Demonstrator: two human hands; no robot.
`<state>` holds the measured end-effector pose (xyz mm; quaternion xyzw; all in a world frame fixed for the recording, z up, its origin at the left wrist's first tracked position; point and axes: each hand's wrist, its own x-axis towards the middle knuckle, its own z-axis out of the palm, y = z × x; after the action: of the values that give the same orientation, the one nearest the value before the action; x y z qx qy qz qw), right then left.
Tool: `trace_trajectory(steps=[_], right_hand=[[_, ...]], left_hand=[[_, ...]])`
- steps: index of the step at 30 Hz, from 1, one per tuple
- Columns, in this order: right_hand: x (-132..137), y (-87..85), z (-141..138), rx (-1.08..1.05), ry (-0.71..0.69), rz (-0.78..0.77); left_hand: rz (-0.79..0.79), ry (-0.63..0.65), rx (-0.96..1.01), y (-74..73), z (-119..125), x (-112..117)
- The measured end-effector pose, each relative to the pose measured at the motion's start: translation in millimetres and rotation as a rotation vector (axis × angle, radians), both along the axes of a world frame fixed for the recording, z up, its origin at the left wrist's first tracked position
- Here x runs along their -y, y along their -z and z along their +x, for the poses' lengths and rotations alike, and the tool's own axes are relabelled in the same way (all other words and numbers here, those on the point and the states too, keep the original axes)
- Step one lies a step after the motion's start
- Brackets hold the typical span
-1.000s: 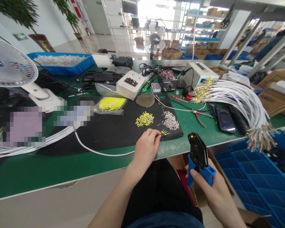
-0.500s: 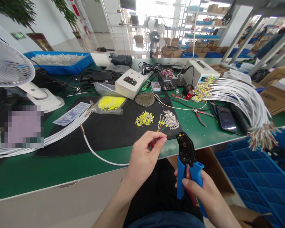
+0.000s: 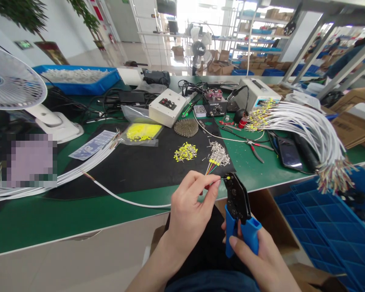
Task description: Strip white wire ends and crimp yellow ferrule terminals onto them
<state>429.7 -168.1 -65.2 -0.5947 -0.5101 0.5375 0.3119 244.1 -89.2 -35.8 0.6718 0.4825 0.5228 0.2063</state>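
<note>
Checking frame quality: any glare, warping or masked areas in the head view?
Head view: windows at the back blown out; wide-angle bend at edges, fan stretched; pixelated block at left; left hand, right hand and crimping tool sharp.

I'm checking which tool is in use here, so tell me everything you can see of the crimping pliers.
The crimping pliers have a black metal-looking head with round pivots and blue handles that look like plastic. They stand nearly upright, head tilted up and left, just past the near edge of the green bench. The right hand grips the handles. The left hand holds a yellow-tipped wire at the head.
</note>
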Motion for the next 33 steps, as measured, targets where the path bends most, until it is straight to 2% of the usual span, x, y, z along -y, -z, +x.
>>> trace_trajectory(steps=[9, 22, 26, 29, 31, 33], right_hand=[[0, -6.9, -2, 0.048, -0.041, 0.012], [0, -11.9, -2, -0.116, -0.106, -0.086], [0, -10.2, -4, 0.038, -0.102, 0.005], [0, -4.9, -7, 0.18, -0.037, 0.077], [-2, -0.5, -8, 0.213, 0.021, 0.157], [-4, 3.0, -9, 0.243, 0.015, 0.269]], left_hand=[[0.013, -0.021, -0.002, -1.0, -1, 5], [-0.002, -0.008, 0.016, -2.0, -3, 6], [0.012, -0.018, 0.013, -3.5, -3, 8], [0.021, -0.018, 0.013, -3.8, -3, 10], [0.03, -0.014, 0.02, -2.9, -3, 10], [0.032, -0.005, 0.038, -1.5, -3, 11]])
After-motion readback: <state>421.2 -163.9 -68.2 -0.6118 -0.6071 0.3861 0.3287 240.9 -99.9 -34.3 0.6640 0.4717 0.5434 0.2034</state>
